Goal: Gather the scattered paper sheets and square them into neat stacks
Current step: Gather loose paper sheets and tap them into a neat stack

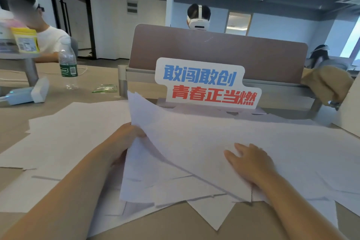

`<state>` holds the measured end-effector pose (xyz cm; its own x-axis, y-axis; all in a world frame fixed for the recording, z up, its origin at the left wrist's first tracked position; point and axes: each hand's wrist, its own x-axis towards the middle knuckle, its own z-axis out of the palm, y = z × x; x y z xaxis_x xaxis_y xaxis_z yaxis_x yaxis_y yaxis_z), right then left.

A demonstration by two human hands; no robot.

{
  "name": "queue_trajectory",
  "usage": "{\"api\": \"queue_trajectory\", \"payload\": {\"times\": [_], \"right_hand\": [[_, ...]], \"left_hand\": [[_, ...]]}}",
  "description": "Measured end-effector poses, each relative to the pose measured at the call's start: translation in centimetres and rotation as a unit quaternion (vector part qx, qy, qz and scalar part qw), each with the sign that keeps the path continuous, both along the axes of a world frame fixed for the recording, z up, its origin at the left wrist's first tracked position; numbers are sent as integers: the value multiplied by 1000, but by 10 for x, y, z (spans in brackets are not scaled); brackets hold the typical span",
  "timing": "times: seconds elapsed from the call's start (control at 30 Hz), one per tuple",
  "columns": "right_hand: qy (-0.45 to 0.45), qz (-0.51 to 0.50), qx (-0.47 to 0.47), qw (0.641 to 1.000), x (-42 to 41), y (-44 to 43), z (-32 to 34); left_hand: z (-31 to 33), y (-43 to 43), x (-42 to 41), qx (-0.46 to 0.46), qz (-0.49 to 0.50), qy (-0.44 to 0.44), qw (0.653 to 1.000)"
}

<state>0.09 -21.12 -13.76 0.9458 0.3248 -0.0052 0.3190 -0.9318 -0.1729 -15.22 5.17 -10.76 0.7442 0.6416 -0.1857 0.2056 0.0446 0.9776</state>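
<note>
Many white paper sheets (292, 142) lie scattered and overlapping across the tan table (175, 220). My left hand (124, 138) grips the left edge of an uneven bundle of sheets (165, 161), whose far corner is lifted and curls upward. My right hand (251, 160) lies flat on top of the same bundle with its fingers spread, pressing it down. More loose sheets (68, 132) spread out flat to the left of the bundle, and a few corners stick out beneath it toward me.
A white sign with blue and red characters (206, 84) stands behind the papers against a brown desk divider (214, 52). A plastic bottle (67, 60) and a white charger (27, 93) sit at the left. A tan cloth (327, 84) hangs at right. Other people sit beyond.
</note>
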Motion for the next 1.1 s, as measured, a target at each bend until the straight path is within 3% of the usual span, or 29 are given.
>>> {"api": "queue_trajectory", "payload": {"times": [0.1, 0.2, 0.33, 0.43, 0.57, 0.67, 0.8, 0.83, 0.97, 1.03, 1.1], "right_hand": [[-48, 20, -97, 994, -6, 15, 6], [-49, 18, -134, 990, 6, 29, 19], [-6, -67, -38, 997, 40, 39, 23], [41, -123, -18, 991, 45, 34, 11], [19, -79, -17, 997, 42, 31, 16], [2, 2, -16, 1000, 28, 38, 17], [26, 41, 227, 973, 20, 44, 23], [25, 29, 244, 969, 22, 43, 25], [53, 17, 45, 997, 25, 36, 16], [67, 46, 62, 995, 21, 36, 17], [83, 78, 137, 984, 16, 39, 22]], "left_hand": [[-5, 4, 10, -75, 8, -104, 992], [-8, 5, 15, -105, -9, -128, 986], [-12, 13, 17, -41, 10, -25, 999], [-9, 27, 4, -7, -16, 40, 999], [-3, 34, -6, -28, -83, 67, 994], [-3, 26, -2, -53, -70, 58, 994], [-11, 22, 4, -8, -16, 61, 998], [-12, 22, 4, -2, 5, 58, 998], [-16, 21, 7, -25, 53, -16, 998], [-16, 21, 9, -24, 70, -28, 997], [-14, 19, 8, -26, 44, -17, 999]]}}
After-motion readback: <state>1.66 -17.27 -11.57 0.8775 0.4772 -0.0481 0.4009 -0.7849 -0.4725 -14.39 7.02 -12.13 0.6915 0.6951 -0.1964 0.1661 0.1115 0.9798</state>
